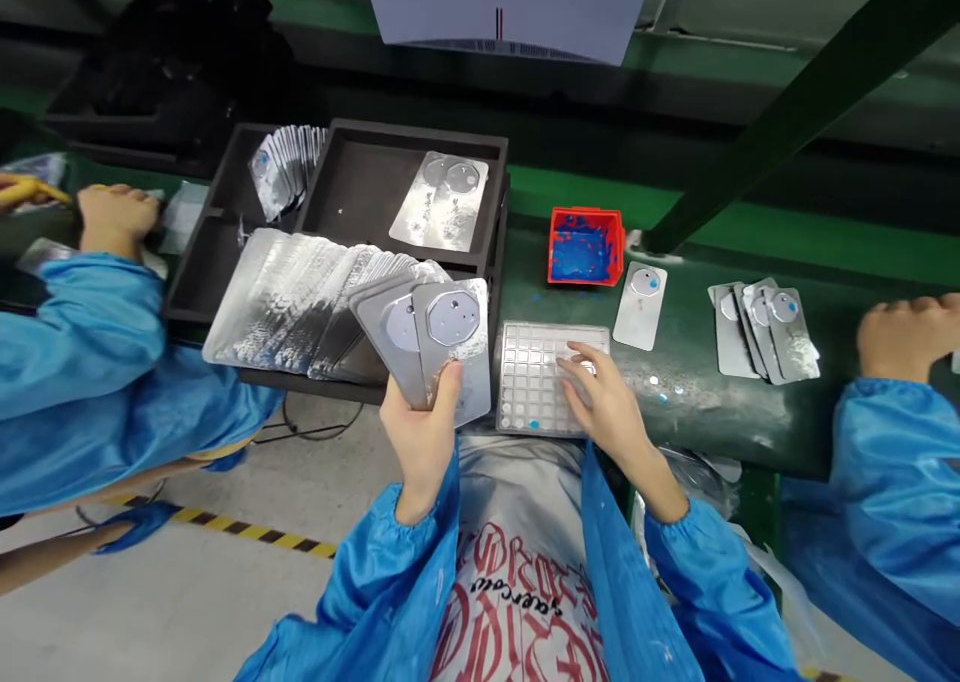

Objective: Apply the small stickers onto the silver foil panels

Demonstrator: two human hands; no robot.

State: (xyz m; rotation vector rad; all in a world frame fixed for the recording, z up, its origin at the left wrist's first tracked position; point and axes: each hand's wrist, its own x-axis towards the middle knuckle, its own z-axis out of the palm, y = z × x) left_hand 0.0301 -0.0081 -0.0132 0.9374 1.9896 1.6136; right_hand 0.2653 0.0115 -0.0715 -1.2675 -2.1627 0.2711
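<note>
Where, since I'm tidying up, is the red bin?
In the head view, the red bin sits right of centre, beyond the gridded tray, beside a lone silver plate.

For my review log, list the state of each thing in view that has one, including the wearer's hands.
Left hand: closed around fanned silver plates
Right hand: open, fingers spread over the gridded tray; contact unclear
Gridded tray: uncovered, flat on the bench
Red bin: upright, open, holding blue pieces
Single plate: lying flat
Plates at right: overlapping, fanned
Black tray: open, holding plates
</note>
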